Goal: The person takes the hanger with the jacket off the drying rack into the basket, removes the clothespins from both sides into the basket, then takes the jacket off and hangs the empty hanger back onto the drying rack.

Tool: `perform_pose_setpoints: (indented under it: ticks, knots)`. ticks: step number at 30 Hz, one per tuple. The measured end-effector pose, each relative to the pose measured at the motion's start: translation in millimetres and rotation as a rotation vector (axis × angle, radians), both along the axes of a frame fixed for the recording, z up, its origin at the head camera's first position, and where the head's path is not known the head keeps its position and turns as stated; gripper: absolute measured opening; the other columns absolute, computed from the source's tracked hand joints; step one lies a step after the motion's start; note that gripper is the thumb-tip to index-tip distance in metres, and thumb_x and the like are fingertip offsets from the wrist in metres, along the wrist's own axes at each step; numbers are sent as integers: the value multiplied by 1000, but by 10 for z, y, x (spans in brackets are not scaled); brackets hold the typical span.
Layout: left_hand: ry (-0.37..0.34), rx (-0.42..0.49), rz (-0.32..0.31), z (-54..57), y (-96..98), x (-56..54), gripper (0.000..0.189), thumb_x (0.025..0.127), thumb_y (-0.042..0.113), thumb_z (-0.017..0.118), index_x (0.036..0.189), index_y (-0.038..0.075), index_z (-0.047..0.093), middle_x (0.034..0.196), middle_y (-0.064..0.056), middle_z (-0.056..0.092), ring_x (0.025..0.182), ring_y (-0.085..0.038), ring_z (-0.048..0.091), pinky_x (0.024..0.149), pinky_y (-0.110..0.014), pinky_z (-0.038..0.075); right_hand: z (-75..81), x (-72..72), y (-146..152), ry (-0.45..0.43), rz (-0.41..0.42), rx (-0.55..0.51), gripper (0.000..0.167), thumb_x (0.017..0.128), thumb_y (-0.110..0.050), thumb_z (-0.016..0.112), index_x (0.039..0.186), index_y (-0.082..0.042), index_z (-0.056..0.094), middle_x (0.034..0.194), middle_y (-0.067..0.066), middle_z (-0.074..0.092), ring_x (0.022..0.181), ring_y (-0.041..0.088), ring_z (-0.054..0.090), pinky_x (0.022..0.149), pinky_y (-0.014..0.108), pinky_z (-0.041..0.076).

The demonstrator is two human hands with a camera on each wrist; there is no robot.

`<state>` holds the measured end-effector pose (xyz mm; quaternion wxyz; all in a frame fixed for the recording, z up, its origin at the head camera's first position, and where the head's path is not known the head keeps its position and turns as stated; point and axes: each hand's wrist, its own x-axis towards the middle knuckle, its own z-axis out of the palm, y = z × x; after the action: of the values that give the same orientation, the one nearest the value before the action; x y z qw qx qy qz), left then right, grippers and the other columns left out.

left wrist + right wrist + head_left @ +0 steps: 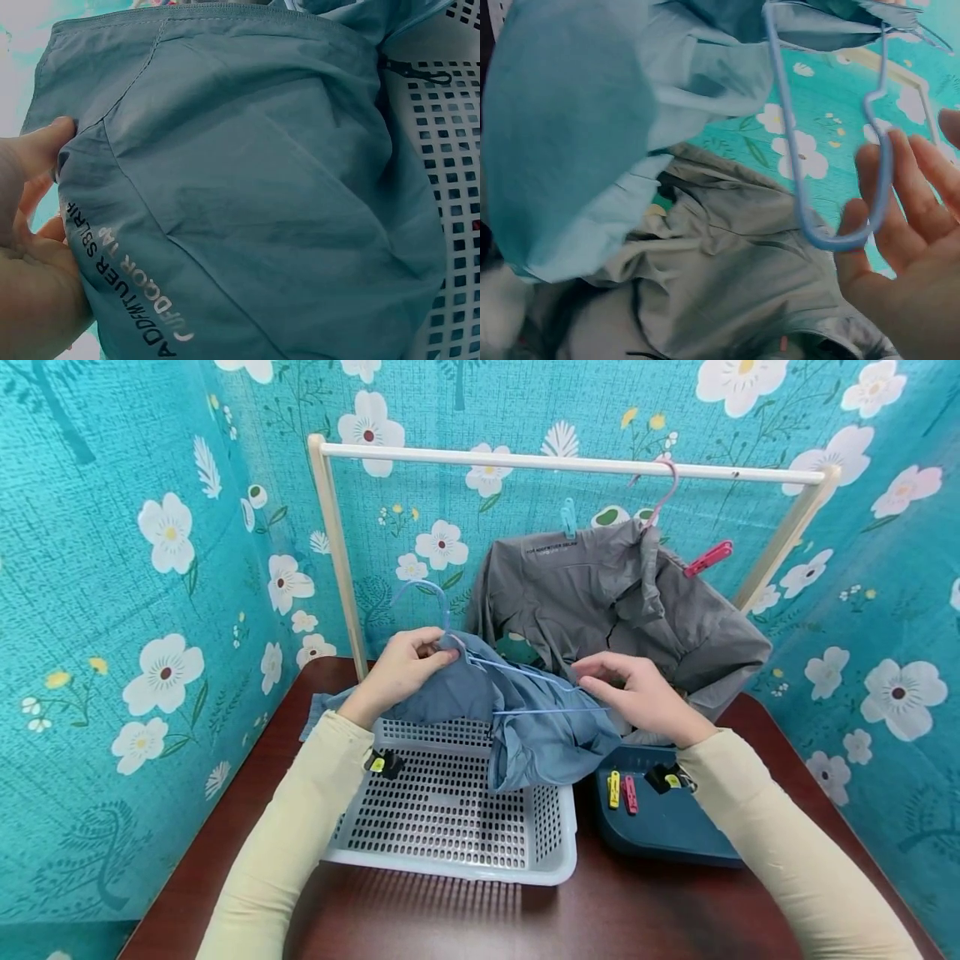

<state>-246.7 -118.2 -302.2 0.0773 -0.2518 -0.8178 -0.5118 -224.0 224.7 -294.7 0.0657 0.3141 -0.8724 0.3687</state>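
My left hand [412,664] pinches a blue jacket [457,689] at its collar, close to the base of the hook of a blue hanger [447,610]. In the left wrist view, the thumb presses the jacket's [247,165] fabric beside printed lettering. One arm of the hanger [795,172] sticks out bare of the jacket. My right hand [637,689] is at that arm's rounded end. In the right wrist view, the right hand's fingers [915,202] are loosely extended and touch the hanger. The rest of the hanger is hidden by cloth.
Under the jacket stands a white perforated basket [450,864]. A dark blue tray [675,843] holds a yellow clip [614,789] and a pink clip [630,795]. Behind, a grey jacket [570,577] hangs by a pink hanger [670,485] from the rack's rail [487,457], with clips attached.
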Motion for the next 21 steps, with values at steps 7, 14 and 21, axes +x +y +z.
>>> perform_pose_setpoints:
  ticks: [7, 14, 21]
  knots:
    - [-12, -36, -61, 38, 17, 42, 18, 97, 17, 56, 113, 11, 63, 69, -7, 43, 60, -21, 39, 57, -32, 32, -97, -54, -15, -166, 30, 37, 29, 98, -20, 55, 123, -7, 62, 102, 11, 66, 77, 17, 61, 63, 28, 47]
    - [-2, -15, -127, 66, 6, 65, 26, 98, 14, 54, 122, 10, 63, 84, -8, 51, 62, -23, 39, 60, -32, 34, -144, -69, -21, -237, 113, 42, 22, 99, -13, 51, 111, -2, 66, 82, 10, 63, 71, 27, 58, 54, 30, 43]
    - [116, -111, -18, 42, 6, 53, 13, 94, 17, 61, 83, 11, 60, 74, -4, 46, 62, -20, 42, 59, -32, 35, -141, -58, 23, -277, 166, 8, 18, 101, -13, 47, 104, -4, 63, 77, 8, 61, 42, 17, 32, 42, 31, 30]
